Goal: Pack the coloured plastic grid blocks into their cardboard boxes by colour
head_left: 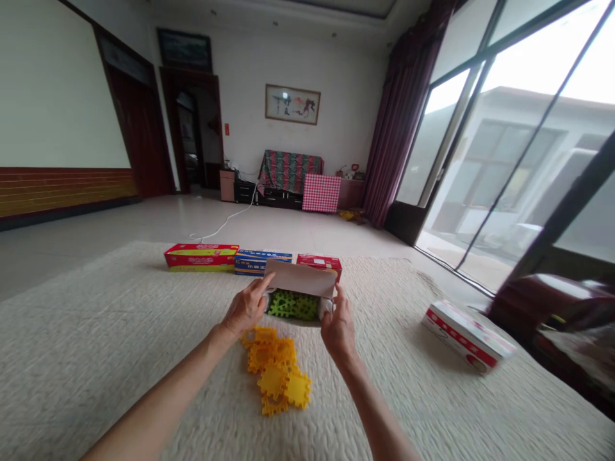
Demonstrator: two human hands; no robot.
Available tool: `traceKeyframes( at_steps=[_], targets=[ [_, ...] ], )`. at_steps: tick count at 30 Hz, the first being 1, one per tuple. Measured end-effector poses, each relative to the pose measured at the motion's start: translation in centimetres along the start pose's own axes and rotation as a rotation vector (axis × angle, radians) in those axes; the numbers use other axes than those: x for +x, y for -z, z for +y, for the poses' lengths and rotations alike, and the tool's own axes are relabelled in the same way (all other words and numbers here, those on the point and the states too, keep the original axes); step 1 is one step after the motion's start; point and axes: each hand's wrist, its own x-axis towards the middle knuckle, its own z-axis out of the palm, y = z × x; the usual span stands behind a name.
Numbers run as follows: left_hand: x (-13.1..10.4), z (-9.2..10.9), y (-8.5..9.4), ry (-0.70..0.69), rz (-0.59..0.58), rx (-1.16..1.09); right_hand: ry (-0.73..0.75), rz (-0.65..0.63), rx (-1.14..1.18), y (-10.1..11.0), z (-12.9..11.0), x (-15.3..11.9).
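Note:
Between my hands is a small cardboard box [302, 279] with its pale lid flap raised. Green notched foam-like pieces [293, 305] lie inside it. My left hand [246, 306] grips the left end, with its index finger along the flap's edge. At the right end, my right hand [339, 323] holds the box, fingers up by the flap's corner and thumb near the white side tab. Just below the box, several yellow notched pieces [273, 378] are heaped on the cream quilted mat [182, 384]. The box's front and underside are mostly out of sight.
Behind the box stand a red and yellow-green box [202, 258], a blue box [250, 262] and a red box [331, 264] in a row. A white and red box [466, 336] lies on the mat at right. A white cable [225, 221] crosses the floor.

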Motion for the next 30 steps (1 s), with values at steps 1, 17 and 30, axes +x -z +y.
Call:
traceKeyframes(
  at_steps=[1, 17, 30],
  targets=[
    [-0.7, -1.0, -0.2, -0.036, 0.036, 0.029, 0.006, 0.016, 0.044, -1.6, 0.2, -0.2],
    [-2.4, -8.3, -1.7, -0.116, 0.192, 0.294, -0.008, -0.002, 0.138, -11.6, 0.7, 2.2],
    [-1.5, -9.6, -0.8, -0.096, 0.223, 0.345, 0.048, -0.011, 0.183, -12.3, -0.2, 4.0]
  ],
)
